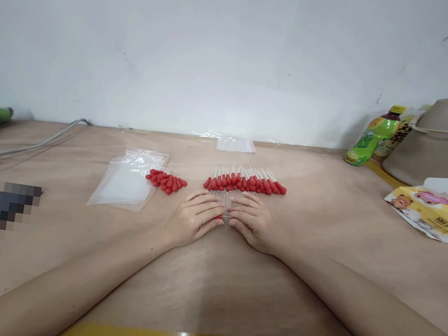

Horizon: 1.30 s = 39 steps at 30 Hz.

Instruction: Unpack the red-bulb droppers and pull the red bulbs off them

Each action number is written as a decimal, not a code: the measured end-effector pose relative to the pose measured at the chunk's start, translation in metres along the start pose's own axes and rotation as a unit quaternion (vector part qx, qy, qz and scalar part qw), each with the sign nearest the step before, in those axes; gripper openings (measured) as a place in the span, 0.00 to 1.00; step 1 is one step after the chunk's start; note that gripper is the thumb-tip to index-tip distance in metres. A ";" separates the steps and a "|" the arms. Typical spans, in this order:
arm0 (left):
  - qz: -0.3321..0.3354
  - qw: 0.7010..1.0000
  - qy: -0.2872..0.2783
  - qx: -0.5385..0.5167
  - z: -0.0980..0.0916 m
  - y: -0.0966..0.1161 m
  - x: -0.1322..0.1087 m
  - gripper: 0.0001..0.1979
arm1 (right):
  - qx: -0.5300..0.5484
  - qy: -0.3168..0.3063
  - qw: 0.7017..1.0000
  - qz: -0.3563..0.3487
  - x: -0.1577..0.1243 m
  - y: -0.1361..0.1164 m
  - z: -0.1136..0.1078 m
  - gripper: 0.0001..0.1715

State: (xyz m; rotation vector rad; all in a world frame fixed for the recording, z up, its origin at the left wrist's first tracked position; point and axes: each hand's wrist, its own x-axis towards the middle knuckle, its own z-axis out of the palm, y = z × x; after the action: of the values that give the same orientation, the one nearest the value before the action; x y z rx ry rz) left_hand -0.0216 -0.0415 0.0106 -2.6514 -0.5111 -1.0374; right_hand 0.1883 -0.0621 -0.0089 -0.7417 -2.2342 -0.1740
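My left hand [193,217] and my right hand [252,221] lie side by side at the middle of the wooden table [323,239], fingertips meeting over a small clear thing with a red tip [224,216] that I cannot make out fully. Both hands have their fingers bent and pressed together on it. Just beyond the fingertips lies a row of several clear droppers with red rubber bulbs [246,181]. A small heap of loose red bulbs [166,180] sits to the left of that row.
A stack of clear plastic bags [129,179] lies left of the red bulbs, another bag [236,144] by the wall. Green bottle [369,136], beige bag [447,139] and tissue pack [438,214] stand at right. A cable [43,141] runs at left.
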 end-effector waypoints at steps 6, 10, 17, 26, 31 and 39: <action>0.016 0.999 -0.043 -0.006 -0.002 0.002 0.001 0.07 | 0.052 0.023 0.998 -0.024 -0.004 -0.001 0.004 0.09; 0.010 0.999 -0.046 -0.016 -0.004 0.003 0.001 0.06 | 0.051 0.015 0.998 -0.031 -0.006 -0.002 0.004 0.09; 0.003 0.997 -0.062 -0.036 -0.006 0.005 0.001 0.06 | 0.012 0.020 0.997 -0.069 -0.005 -0.006 -0.003 0.07; -0.003 0.995 -0.081 -0.052 -0.010 0.005 -0.001 0.06 | -0.060 0.037 0.989 -0.131 -0.003 -0.007 -0.015 0.08; 0.013 0.995 -0.081 -0.050 -0.011 0.004 -0.002 0.06 | -0.066 0.045 0.984 -0.156 -0.004 -0.008 -0.019 0.10; -0.012 0.999 -0.024 -0.026 -0.014 -0.007 -0.015 0.06 | -0.050 0.058 0.988 -0.132 -0.008 0.002 -0.022 0.11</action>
State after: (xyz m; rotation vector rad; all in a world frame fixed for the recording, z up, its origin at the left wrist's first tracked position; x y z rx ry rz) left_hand -0.0433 -0.0437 0.0111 -2.7290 -0.5340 -1.0083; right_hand 0.2076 -0.0712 0.0011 -0.4711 -2.2163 -0.4515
